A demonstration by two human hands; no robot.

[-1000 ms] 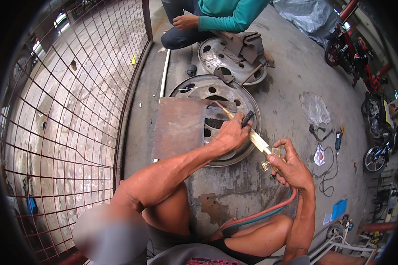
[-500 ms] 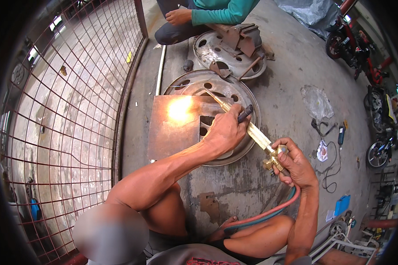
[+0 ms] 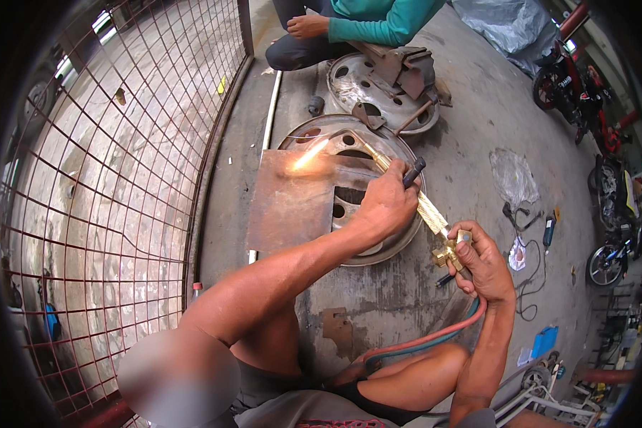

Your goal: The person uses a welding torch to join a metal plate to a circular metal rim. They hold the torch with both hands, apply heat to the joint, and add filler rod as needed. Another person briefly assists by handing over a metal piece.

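My left hand (image 3: 389, 205) is closed around the front of a brass gas torch (image 3: 429, 212). A short black stick-like thing (image 3: 415, 172) juts from the same grip. At the torch's rear, my right hand (image 3: 483, 258) is wrapped around the valve body, its fingers at the brass knobs. From the tip a narrow orange-white flame (image 3: 310, 155) points down-left onto the upper part of a rusty metal plate (image 3: 290, 214). The plate lies partly over a round steel wheel rim (image 3: 398, 235). A red hose (image 3: 435, 333) and a green-blue hose (image 3: 414, 347) run back from the torch.
A second wheel rim (image 3: 346, 89) carries rusty scrap pieces (image 3: 410, 75). Beyond it crouches a person in a green sleeve (image 3: 378, 27). Wire mesh fencing (image 3: 121, 207) stands on the left. Motorbikes (image 3: 585, 107), a plastic sheet (image 3: 513, 175) and a corded tool (image 3: 549, 230) are at right.
The broad bright glow over the plate has shrunk to a narrow, slanting flame. The scene has shifted slightly rightward in view. Both hands keep their hold on the torch.
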